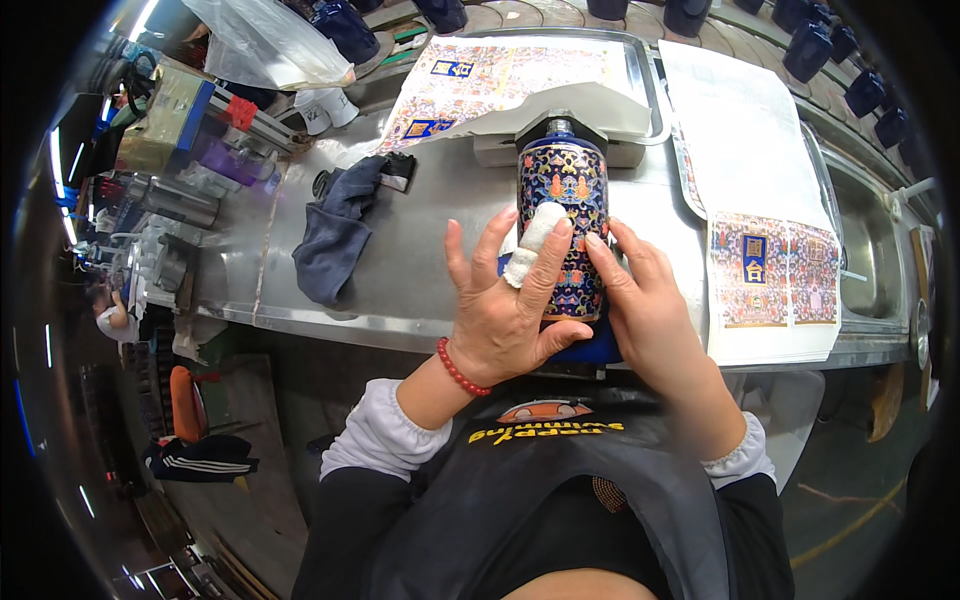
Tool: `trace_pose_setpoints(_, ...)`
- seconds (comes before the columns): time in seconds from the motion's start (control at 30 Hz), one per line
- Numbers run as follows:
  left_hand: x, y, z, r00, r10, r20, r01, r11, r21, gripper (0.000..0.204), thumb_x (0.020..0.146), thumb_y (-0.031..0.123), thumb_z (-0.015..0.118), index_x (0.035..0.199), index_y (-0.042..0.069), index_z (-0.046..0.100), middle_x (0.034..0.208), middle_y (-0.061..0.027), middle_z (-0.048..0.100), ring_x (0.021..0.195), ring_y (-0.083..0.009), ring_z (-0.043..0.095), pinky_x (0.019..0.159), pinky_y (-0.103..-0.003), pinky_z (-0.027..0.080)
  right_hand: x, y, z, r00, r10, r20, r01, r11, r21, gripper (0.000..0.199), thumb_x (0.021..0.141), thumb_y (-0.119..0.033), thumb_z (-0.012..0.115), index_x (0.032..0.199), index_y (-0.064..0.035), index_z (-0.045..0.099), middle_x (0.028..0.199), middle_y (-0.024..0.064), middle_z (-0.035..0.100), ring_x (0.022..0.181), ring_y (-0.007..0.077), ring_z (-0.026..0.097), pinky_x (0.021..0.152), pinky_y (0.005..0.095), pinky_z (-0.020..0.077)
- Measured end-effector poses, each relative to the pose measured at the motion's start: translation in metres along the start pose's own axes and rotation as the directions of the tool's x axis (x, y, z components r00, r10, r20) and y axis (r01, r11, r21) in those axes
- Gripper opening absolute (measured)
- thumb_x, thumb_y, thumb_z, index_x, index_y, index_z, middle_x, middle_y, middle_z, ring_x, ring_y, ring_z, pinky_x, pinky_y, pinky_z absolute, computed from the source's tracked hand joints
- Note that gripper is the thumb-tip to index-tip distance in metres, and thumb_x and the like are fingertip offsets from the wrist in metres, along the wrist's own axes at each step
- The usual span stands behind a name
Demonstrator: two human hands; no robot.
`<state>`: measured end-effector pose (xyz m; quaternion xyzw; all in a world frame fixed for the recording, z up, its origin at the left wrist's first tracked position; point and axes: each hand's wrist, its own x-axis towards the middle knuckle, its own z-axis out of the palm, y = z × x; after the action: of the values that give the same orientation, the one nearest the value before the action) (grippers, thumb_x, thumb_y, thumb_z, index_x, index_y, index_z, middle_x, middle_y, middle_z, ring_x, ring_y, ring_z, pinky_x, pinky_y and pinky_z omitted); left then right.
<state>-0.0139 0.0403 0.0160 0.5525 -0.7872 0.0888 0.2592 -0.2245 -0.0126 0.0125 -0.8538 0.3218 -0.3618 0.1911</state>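
Workshop floor (860,500), grey and dim, spreads below and around a stainless-steel tabletop (435,190) that curves across the whole view. Near the lower edge, the person's dark apron (450,520) fills the middle. On the right, a long pile of white paper (735,130) reaches toward the person, ending in an ornate multicoloured print; beyond it is a metal sink (870,265). At the far side, more printed sheets (480,70) lie on a tray, and a clear plastic bag (265,45) hangs over the left corner. Dark blue vessels (808,50) stand in rows along the upper right. A dark grey-blue cloth (335,240) lies crumpled on the tabletop, left of the hands.

Both hands are at the bottle, one on each side. The left hand (515,310) is spread, its forefinger laid along the bottle's front. The right hand (655,310) bears against the right side, thumb on the front; how firmly it grips cannot be told. Between them, at the near part of the tabletop, is the dark blue bottle (565,180), covered in a floral pattern, its neck pointing away from the person. A white wrapping (540,235) covers one left finger, and a red bead bracelet (455,372) circles the left wrist.
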Motion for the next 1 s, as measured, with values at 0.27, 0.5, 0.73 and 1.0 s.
trace_pose_setpoints(0.27, 0.002, -0.006, 0.002, 0.997, -0.073, -0.023, 0.072, 0.996, -0.052, 0.085, 0.096, 0.077, 0.038, 0.145, 0.011, 0.061, 0.144, -0.0101, 0.059, 0.138, -0.0354, 0.036, 0.120, -0.064, 0.004, 0.009, 0.001, -0.003, 1.000, 0.003, 0.005, -0.003, 0.998, -0.070, 0.072, 0.077, 0.010, 0.062, 0.145, -0.0149, 0.059, 0.134, 0.0241, 0.053, 0.114, 0.0418, 0.057, 0.097, 0.0474, 0.0502)
trace_pose_setpoints(0.5, 0.004, -0.008, 0.002, 0.998, -0.036, -0.046, 0.034, 0.998, -0.044, 0.085, 0.096, 0.077, 0.038, 0.143, 0.011, 0.063, 0.140, -0.0084, 0.062, 0.137, -0.0355, 0.038, 0.120, -0.064, 0.004, 0.012, -0.004, -0.002, 1.000, 0.014, 0.003, -0.013, 0.993, -0.116, 0.069, 0.078, 0.007, 0.064, 0.144, -0.0148, 0.061, 0.131, 0.0231, 0.054, 0.112, 0.0408, 0.058, 0.094, 0.0477, 0.0504)
trace_pose_setpoints(0.73, 0.006, -0.009, 0.001, 0.999, -0.021, -0.038, 0.019, 0.998, -0.056, 0.086, 0.096, 0.078, 0.038, 0.141, 0.009, 0.064, 0.140, -0.0111, 0.061, 0.136, -0.0347, 0.040, 0.121, -0.064, 0.004, 0.015, -0.003, -0.004, 0.999, -0.032, -0.002, 0.032, 0.993, -0.110, 0.069, 0.078, 0.008, 0.064, 0.143, -0.0137, 0.061, 0.128, 0.0234, 0.054, 0.111, 0.0409, 0.057, 0.095, 0.0476, 0.0498)
trace_pose_setpoints(1.0, 0.007, -0.011, 0.001, 1.000, -0.017, -0.021, 0.015, 0.996, -0.084, 0.089, 0.095, 0.078, 0.038, 0.142, 0.006, 0.062, 0.141, -0.0137, 0.060, 0.136, -0.0341, 0.042, 0.121, -0.064, 0.004, 0.018, 0.001, -0.006, 1.000, -0.017, 0.019, 0.019, 0.992, -0.122, 0.066, 0.080, 0.008, 0.062, 0.142, -0.0135, 0.062, 0.126, 0.0232, 0.056, 0.113, 0.0413, 0.058, 0.097, 0.0469, 0.0495)
